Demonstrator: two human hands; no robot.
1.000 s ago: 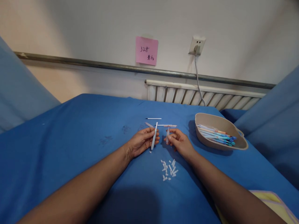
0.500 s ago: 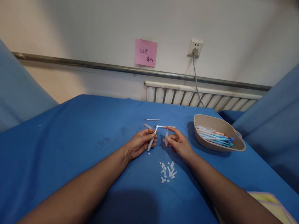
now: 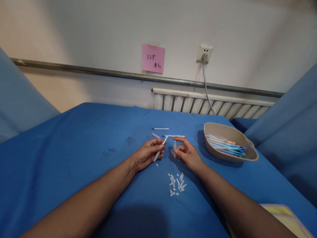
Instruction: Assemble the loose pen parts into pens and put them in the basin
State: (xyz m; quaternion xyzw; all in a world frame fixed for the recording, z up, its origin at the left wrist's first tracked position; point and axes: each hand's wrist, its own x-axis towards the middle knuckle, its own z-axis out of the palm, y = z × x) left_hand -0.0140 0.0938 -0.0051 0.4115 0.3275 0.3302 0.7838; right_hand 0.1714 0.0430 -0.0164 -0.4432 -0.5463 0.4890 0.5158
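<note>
In the middle of the head view, my left hand (image 3: 148,153) is closed around a whitish pen (image 3: 158,154), which tilts with its narrow white end up and to the right. My right hand (image 3: 187,154), just across from it, pinches a small translucent pen cap (image 3: 174,146) held upright between thumb and fingers. The two pieces are apart. Beyond the hands, a pen refill (image 3: 160,129) with a dark tip lies on the blue cloth. A second refill (image 3: 170,136) and a translucent piece (image 3: 156,135) lie closer. Nearer to me is a pile of small white pieces (image 3: 178,182).
A beige basket (image 3: 250,155) with several blue and orange pens (image 3: 225,144) stands at the right. Blue cloth (image 3: 74,148) covers the table. A yellow cloth (image 3: 279,215) lies at the lower right. Behind are a radiator (image 3: 183,103), a rail and a plugged-in cord (image 3: 205,79).
The translucent cap in my right hand has shifted slightly left, and the fingers have bent in a little. My left hand keeps its hold on the pen. The view has moved slightly.
</note>
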